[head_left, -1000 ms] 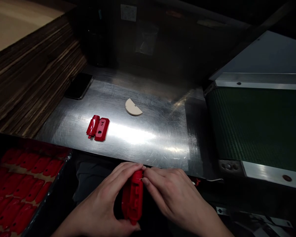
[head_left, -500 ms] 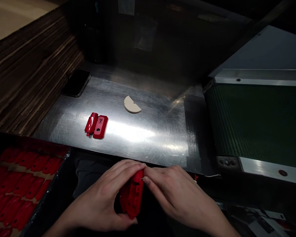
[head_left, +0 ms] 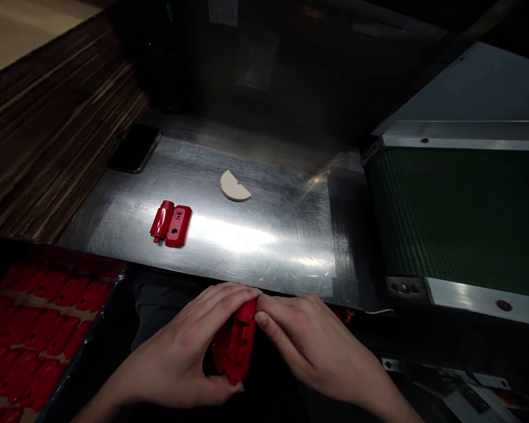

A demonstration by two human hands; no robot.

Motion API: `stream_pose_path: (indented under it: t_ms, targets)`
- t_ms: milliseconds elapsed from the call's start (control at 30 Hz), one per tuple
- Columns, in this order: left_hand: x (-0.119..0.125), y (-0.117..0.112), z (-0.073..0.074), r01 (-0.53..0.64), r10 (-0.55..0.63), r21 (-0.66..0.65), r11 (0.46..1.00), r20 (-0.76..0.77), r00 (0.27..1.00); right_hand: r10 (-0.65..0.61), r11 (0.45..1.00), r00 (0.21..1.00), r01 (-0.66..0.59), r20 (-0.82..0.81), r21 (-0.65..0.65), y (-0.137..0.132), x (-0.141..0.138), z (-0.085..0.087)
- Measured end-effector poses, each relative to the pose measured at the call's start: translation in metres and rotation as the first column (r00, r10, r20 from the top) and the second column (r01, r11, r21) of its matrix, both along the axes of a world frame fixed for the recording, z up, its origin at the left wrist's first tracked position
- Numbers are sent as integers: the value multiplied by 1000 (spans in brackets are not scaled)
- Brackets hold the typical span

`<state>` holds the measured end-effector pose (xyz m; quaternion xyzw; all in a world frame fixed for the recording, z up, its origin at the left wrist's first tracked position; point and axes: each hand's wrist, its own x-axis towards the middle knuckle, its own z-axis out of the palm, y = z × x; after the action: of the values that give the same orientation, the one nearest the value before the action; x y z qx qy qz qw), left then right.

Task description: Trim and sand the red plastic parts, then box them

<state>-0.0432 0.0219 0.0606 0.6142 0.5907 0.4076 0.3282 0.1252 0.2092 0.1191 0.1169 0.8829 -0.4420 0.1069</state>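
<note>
My left hand [head_left: 189, 346] is closed around a red plastic housing [head_left: 240, 346], thumb at its lower end and fingers over its top. The housing is tilted, with its slotted, recessed side showing. My right hand [head_left: 311, 346] meets it at the top end, thumb and forefinger pinched together against the edge. A thin sliver shows at the right thumb tip, too small to name. On the metal table [head_left: 273, 176] beyond my hands lie a glossy red cylindrical part [head_left: 162, 220] and a flat red plate [head_left: 178, 227] with a round hole, side by side.
A cream half-disc [head_left: 234, 186] and a dark phone [head_left: 136, 148] lie on the table. Stacked cardboard [head_left: 62, 129] borders the left. Below it, a lined box holds rows of red parts [head_left: 22, 323]. A green conveyor belt [head_left: 462, 217] runs along the right.
Both hands and the red housing stay almost in place, with the grip unchanged. The whole view has shifted very slightly.
</note>
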Motion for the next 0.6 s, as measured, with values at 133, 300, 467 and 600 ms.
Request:
stream_pose_path:
  t_ms: [133,300,467,600]
  targets:
    - [-2,-4,-2,-10,13,-43,999,48,999,-48,988,998,42,-32,-150,-2,-1,-5]
    - [-3,-6,2,-28,33,-76,997,75,997,-173,963,983,157,-57,-219,-4,-3,-11]
    - [-5,-4,7,22,-19,-140,990,25,999,-172,982,979,162,-106,-94,-1,-4,-12]
    - [-7,-3,4,43,-43,-162,986,5,999,-45,998,989,50,-141,31,2,-5,-13]
